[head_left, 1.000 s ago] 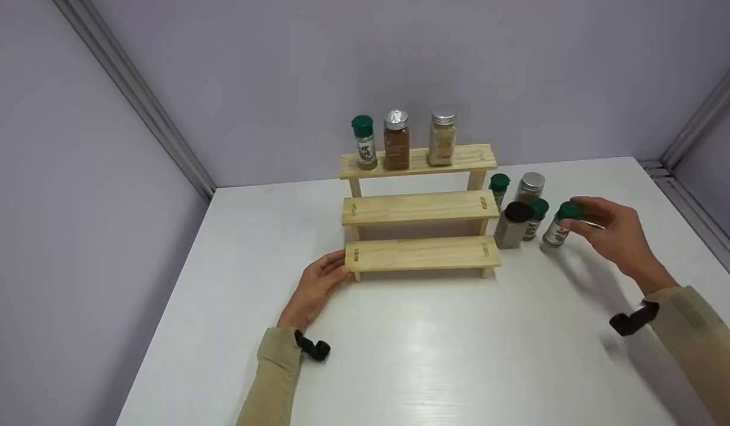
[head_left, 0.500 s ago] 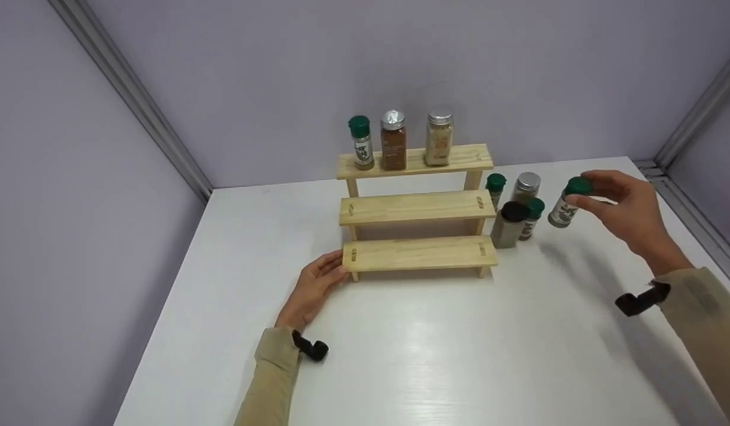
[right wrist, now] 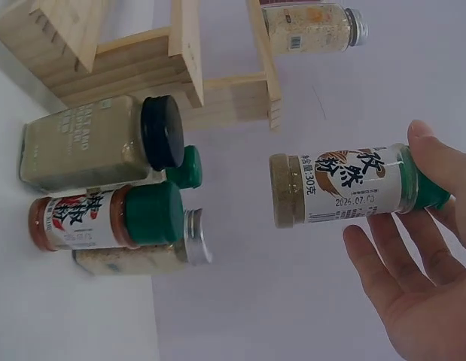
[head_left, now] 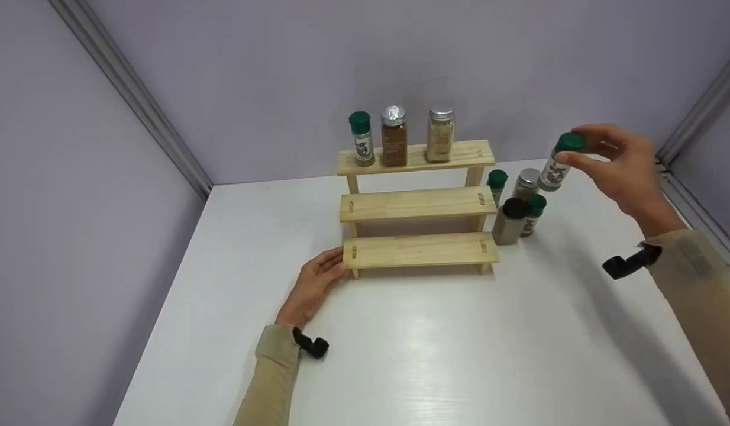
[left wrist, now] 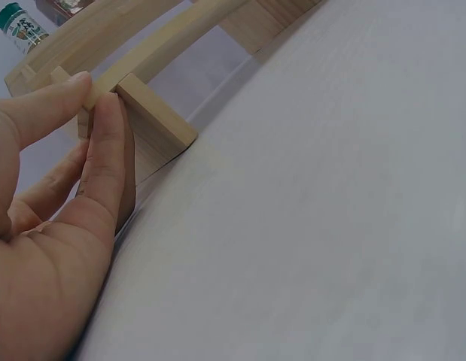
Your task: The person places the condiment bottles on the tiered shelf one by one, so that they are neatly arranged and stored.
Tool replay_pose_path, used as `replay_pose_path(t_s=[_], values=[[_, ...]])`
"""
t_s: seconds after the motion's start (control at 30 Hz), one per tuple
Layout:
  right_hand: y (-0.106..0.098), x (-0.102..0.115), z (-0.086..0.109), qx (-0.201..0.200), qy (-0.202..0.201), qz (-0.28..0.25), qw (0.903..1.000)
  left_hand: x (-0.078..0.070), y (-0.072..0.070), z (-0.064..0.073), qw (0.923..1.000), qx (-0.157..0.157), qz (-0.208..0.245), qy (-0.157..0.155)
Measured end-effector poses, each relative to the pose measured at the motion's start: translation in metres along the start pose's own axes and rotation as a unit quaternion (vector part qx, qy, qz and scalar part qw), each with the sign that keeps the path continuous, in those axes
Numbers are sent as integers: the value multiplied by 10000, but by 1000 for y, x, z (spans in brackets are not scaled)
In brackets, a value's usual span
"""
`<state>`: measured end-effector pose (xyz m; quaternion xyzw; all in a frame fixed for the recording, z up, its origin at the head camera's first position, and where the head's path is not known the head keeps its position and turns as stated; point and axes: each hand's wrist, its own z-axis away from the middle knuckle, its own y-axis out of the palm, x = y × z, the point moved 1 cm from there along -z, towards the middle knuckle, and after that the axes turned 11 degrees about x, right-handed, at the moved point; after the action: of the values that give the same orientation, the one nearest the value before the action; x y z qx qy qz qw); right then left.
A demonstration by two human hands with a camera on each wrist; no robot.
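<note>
A three-tier wooden spice rack [head_left: 421, 251] stands on the table. My left hand [head_left: 313, 287] holds the left end of its lowest shelf, the thumb and forefinger at the corner in the left wrist view. My right hand [head_left: 622, 168] holds a spice jar [right wrist: 338, 186] by its green cap, between thumb and fingers. Brown powder shows at the jar's base, below its white label. It hangs tilted in the air, right of the rack and above the other jars. On the top shelf stand a green-capped jar [head_left: 362, 142], a red-brown spice jar [head_left: 394, 142] and a pale spice jar [head_left: 441, 142].
Close by the rack's right side several jars stand on the table: a black-capped jar [head_left: 509, 225], a green-capped jar [right wrist: 89, 219] with red contents, a silver-capped jar [head_left: 527, 184] and another green-capped jar [head_left: 497, 180]. Pale walls [head_left: 270, 89] rise behind and beside the table.
My right hand has lifted the green-capped spice jar off the table, first slightly right, then up and back left. My left hand has kept its place at the rack.
</note>
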<state>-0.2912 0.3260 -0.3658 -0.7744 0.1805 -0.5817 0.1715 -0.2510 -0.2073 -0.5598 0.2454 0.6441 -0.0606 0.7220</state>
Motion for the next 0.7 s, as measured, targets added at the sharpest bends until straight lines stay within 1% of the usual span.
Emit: replay_pose_path(t_s=[0.1,0.2,0.4,0.47,0.6,0.7], values=[[5,8,-10,-16,-137,-133,9998,0,0,0,10000,4,-29,13],[11,15,-18,26,-176,-246,9995,0,1,1,10000,9,-48,1],[24,31,-34,145,-58,-447,9989,-2,2,1,9999,-46,-104,-4],[29,35,-38,199,-28,-446,9988,-3,2,1,9999,-65,-76,-22],[39,42,-46,273,-94,-397,9988,-2,2,1,9999,-71,-38,-76],[46,46,-52,306,-101,-402,9987,-1,1,1,9999,-44,-77,-80]])
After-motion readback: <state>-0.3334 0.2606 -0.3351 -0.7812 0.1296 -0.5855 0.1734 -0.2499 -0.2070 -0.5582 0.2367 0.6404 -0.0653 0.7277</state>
